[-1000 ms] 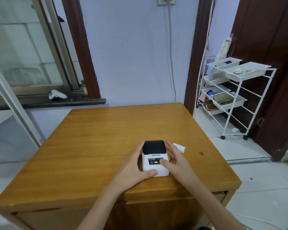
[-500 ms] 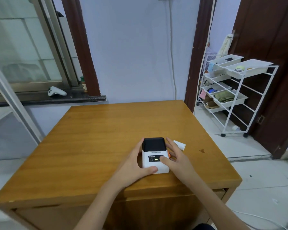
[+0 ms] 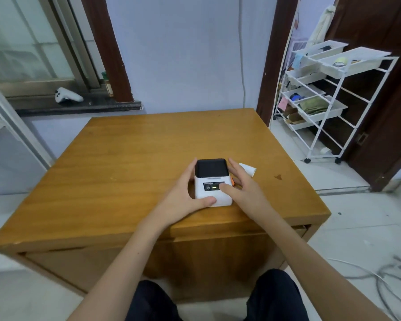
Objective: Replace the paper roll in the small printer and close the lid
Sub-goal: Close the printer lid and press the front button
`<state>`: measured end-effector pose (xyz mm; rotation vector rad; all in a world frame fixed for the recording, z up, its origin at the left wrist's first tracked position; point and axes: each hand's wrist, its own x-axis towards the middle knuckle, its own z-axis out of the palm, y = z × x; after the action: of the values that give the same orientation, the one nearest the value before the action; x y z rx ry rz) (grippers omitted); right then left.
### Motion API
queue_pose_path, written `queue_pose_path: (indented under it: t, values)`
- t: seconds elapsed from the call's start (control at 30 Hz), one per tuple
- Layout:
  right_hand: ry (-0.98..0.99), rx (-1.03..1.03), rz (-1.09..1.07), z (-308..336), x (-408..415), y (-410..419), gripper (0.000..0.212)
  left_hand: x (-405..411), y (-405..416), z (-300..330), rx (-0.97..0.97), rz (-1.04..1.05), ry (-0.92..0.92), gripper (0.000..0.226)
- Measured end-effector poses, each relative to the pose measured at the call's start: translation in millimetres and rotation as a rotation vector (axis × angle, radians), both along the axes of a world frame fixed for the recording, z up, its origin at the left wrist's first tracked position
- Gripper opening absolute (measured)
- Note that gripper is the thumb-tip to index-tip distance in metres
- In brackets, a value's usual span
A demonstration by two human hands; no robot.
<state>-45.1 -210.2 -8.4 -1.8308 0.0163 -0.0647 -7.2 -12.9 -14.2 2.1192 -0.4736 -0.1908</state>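
A small white printer (image 3: 212, 181) with a black lid stands near the front of the wooden table (image 3: 125, 158). Its lid is down and a green light glows on its front panel. My left hand (image 3: 183, 198) wraps the printer's left side, thumb along the front bottom corner. My right hand (image 3: 243, 191) rests against its right side, thumb on the front panel, fingers beside an orange tab. A white paper roll (image 3: 248, 169) lies on the table just right of the printer, behind my right fingers.
A white wire rack (image 3: 329, 98) with trays stands on the floor to the right, beside a dark door. A white controller (image 3: 67, 96) lies on the window sill at the left. Cables (image 3: 391, 276) trail on the floor at lower right.
The camera has tilted down slightly, showing my legs. Both hands stay on the printer in nearly the same grip.
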Motion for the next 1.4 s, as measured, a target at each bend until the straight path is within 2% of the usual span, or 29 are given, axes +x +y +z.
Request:
queue_pose_path:
  t: [0.9,1.4]
  values:
    - [-0.024,-0.085,0.012,3.5,-0.3,0.8,0.070,2.2,0.3,-0.7,0.003,0.004,-0.031,0.112]
    - [-0.022,-0.030,0.008,4.3,-2.8,1.0,0.066,2.1,0.1,-1.1,0.006,0.021,-0.033,0.110]
